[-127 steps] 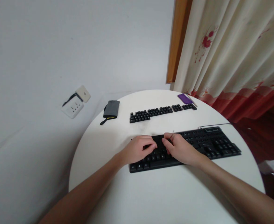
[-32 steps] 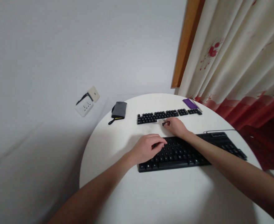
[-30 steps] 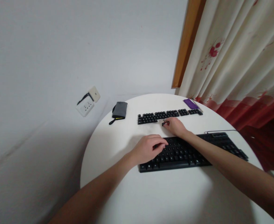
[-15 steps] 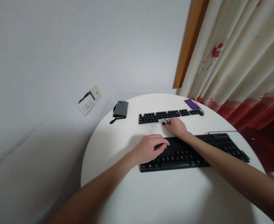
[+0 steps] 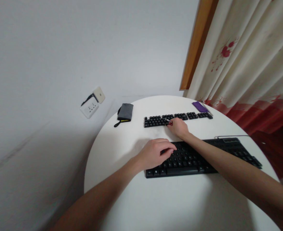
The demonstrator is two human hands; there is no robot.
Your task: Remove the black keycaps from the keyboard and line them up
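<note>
My left hand (image 5: 155,154) rests on the left part of the black keyboard (image 5: 237,150), its fingers curled together on the keys. My right hand (image 5: 180,126) reaches past the keyboard to a row of loose black keycaps (image 5: 155,121) laid out on the far side of the round white table (image 5: 180,205). It is closed in a pinch on a small metal tool (image 5: 168,120) whose tip touches the row's near edge.
A grey pouch (image 5: 125,112) lies at the table's far left, and a purple flat item (image 5: 199,106) lies past the right end of the row. A wall socket (image 5: 90,107) is on the left wall. A flowered curtain (image 5: 247,64) hangs at the right.
My right hand left the keyboard and went to the keycap row with the tool. A single keycap that lay just below the row no longer shows apart. My left hand stayed put.
</note>
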